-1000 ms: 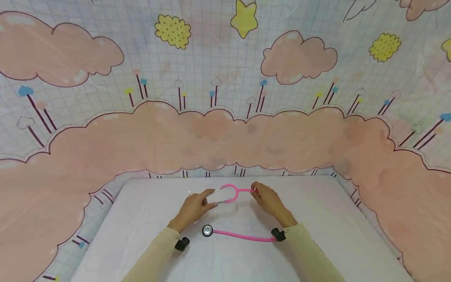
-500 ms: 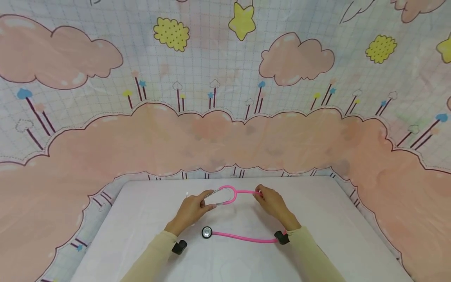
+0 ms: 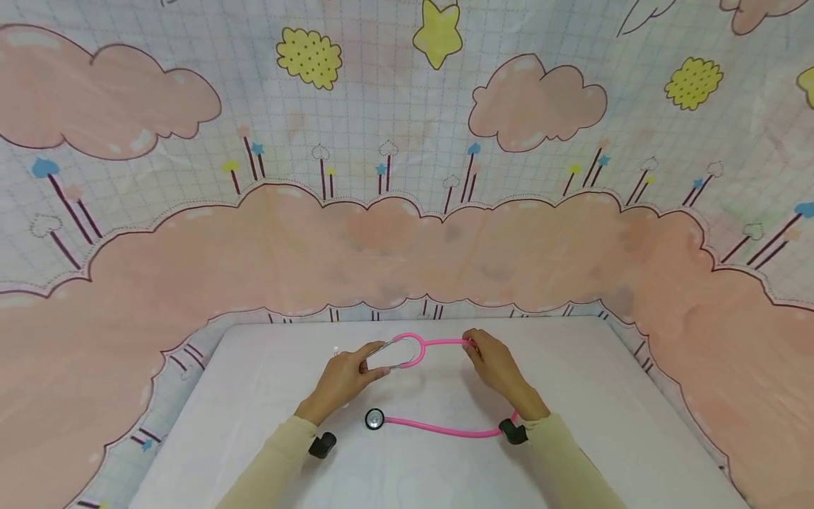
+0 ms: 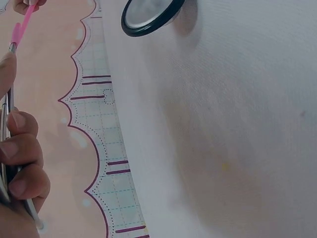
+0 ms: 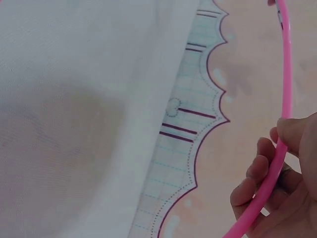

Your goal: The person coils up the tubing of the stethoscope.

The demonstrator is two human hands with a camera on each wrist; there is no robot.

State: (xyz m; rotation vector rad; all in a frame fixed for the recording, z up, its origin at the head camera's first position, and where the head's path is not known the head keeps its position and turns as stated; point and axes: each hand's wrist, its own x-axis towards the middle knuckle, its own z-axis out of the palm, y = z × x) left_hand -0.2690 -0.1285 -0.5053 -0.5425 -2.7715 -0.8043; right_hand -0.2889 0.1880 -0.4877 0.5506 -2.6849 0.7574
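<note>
While my left hand (image 3: 343, 375) gripped the metal ear tubes (image 3: 384, 345) of the pink stethoscope (image 3: 422, 348), its fingers curled round them, my right hand (image 3: 499, 364) pinched the tubing (image 3: 445, 342) beyond the fork, thumb and fingertips clamped on it. Between my two hands I held that stretch above the white table (image 3: 610, 396), the pink fork lying nearer my left. One pale ear tip (image 3: 335, 350) showed past the back of my left hand. From my right hand the tubing ran down, partly hidden by my wrist and its black camera (image 3: 513, 431), then crossed the table nearer me to the round, dark-rimmed chest piece (image 3: 374, 418), which lay between my forearms, closer to the left. Beyond the table's far edge hung a cloth (image 3: 540, 247) printed with peach clouds.
</note>
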